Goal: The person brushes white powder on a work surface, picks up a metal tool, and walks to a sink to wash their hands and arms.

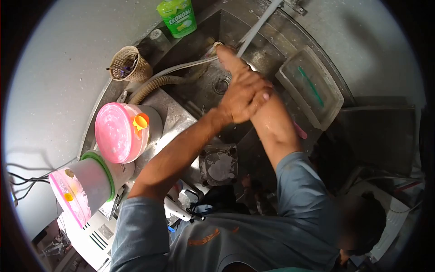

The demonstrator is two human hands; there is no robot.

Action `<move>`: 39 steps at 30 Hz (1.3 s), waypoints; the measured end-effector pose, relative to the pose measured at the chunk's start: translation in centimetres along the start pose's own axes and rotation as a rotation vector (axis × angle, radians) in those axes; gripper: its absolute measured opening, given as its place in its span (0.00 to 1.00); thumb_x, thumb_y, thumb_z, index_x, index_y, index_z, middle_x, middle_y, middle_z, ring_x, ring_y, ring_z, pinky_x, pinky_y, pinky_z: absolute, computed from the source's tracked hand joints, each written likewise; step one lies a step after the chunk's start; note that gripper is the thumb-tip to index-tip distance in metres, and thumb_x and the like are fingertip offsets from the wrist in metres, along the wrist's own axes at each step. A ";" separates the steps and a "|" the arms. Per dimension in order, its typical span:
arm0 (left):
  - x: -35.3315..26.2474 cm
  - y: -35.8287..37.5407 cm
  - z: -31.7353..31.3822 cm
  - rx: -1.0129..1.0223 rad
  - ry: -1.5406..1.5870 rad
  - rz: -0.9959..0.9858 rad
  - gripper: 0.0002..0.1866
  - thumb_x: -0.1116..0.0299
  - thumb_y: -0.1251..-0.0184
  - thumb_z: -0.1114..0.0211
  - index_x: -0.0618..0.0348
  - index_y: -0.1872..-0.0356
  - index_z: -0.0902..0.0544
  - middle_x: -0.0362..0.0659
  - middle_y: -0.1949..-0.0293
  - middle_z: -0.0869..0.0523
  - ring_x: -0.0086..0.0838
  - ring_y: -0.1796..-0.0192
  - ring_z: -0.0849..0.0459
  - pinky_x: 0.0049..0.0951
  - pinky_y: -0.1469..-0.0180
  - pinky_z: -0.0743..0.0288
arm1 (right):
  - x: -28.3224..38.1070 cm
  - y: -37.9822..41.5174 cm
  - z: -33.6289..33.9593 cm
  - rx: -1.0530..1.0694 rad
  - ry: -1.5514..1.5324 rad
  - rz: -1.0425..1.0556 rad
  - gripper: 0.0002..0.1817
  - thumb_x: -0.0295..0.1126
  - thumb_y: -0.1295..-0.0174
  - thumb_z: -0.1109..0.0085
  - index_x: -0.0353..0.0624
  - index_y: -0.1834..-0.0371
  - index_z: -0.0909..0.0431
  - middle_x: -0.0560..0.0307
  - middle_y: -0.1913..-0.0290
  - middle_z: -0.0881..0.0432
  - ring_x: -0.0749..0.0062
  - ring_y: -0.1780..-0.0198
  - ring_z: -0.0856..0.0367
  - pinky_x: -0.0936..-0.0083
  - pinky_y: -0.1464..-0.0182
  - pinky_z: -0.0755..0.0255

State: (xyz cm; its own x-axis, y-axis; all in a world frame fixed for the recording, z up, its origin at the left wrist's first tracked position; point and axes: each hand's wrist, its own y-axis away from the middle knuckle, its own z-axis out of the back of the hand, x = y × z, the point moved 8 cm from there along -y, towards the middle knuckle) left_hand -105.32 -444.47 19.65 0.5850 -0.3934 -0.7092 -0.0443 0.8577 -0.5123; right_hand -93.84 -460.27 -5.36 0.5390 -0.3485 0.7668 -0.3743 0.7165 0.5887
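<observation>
My left hand [247, 97] is wrapped across my wet right forearm [276, 124], just behind the wrist, with its fingers closed over the skin. Ahead of it my right hand [232, 60] reaches over the metal sink [199, 97], close to a grey pipe [258, 27]. Blur and the angle hide most of the right fingers. Beneath both arms lies the round drain [222, 85]. A thin grey hose [181, 68] and a ribbed beige hose [156, 86] run into the basin from the left.
Behind the sink stands a green dish soap bottle [177, 19], near a woven basket [131, 64]. Two pink-lidded tubs, one a bucket [114, 132], are at left. A clear plastic bin [333, 90] sits at right. Below is a square stool [219, 165]; another person [364, 222] is lower right.
</observation>
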 end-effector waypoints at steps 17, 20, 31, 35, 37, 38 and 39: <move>-7.0 -1.2 -0.6 0.211 0.155 -0.213 0.16 0.57 0.37 0.43 0.60 0.68 0.18 0.50 0.64 0.16 0.44 0.56 0.20 0.42 0.47 0.32 | 1.0 0.3 -0.6 0.246 1.171 0.469 0.21 0.45 0.42 0.45 0.37 0.59 0.17 0.44 0.56 0.15 0.57 0.56 0.16 0.63 0.54 0.23; -6.4 -0.1 -0.9 0.220 0.147 -0.239 0.17 0.56 0.36 0.44 0.61 0.64 0.18 0.51 0.63 0.17 0.47 0.56 0.20 0.44 0.45 0.33 | -7.1 -4.0 -1.0 0.132 0.126 -0.038 0.15 0.38 0.42 0.42 0.37 0.59 0.20 0.51 0.69 0.19 0.63 0.68 0.19 0.65 0.65 0.25; 18.2 9.3 0.9 -0.538 0.396 1.132 0.26 0.50 0.27 0.55 0.63 0.42 0.26 0.56 0.41 0.25 0.49 0.35 0.30 0.45 0.32 0.41 | -7.4 7.4 -1.1 0.367 -0.817 -0.127 0.09 0.37 0.33 0.49 0.45 0.63 0.24 0.59 0.65 0.23 0.69 0.56 0.23 0.72 0.55 0.29; 14.7 10.3 -0.1 -0.886 1.264 1.376 0.27 0.49 0.26 0.58 0.63 0.44 0.26 0.53 0.43 0.24 0.44 0.38 0.27 0.45 0.34 0.37 | 1.7 18.7 1.2 0.197 0.010 0.157 0.21 0.45 0.28 0.55 0.37 0.57 0.20 0.50 0.63 0.17 0.54 0.61 0.20 0.60 0.49 0.26; 16.0 10.0 -1.8 -0.830 1.629 1.108 0.28 0.47 0.24 0.62 0.55 0.37 0.30 0.50 0.44 0.22 0.44 0.46 0.21 0.46 0.41 0.29 | 4.4 19.3 0.7 0.136 0.433 0.378 0.23 0.45 0.30 0.54 0.34 0.54 0.21 0.42 0.57 0.17 0.51 0.56 0.18 0.59 0.49 0.26; 15.8 9.8 -1.5 -0.874 1.630 1.031 0.27 0.47 0.24 0.61 0.55 0.38 0.29 0.50 0.45 0.21 0.44 0.46 0.21 0.45 0.42 0.28 | 5.6 19.6 0.3 0.098 0.645 0.490 0.24 0.46 0.30 0.54 0.32 0.52 0.21 0.38 0.54 0.17 0.49 0.53 0.17 0.58 0.50 0.27; 15.6 9.6 -1.1 -0.920 1.628 0.951 0.27 0.47 0.24 0.61 0.56 0.39 0.28 0.50 0.45 0.21 0.44 0.47 0.21 0.45 0.42 0.28 | 5.8 19.9 0.0 0.098 0.712 0.498 0.25 0.46 0.30 0.55 0.32 0.52 0.21 0.37 0.54 0.17 0.47 0.52 0.18 0.58 0.49 0.26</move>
State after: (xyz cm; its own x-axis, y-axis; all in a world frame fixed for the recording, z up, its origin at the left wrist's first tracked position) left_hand -97.46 -442.76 3.14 -0.9051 -0.3395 -0.2559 -0.4247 0.7498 0.5073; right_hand -98.18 -448.07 10.79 0.6267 0.4752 0.6176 -0.7372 0.6185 0.2722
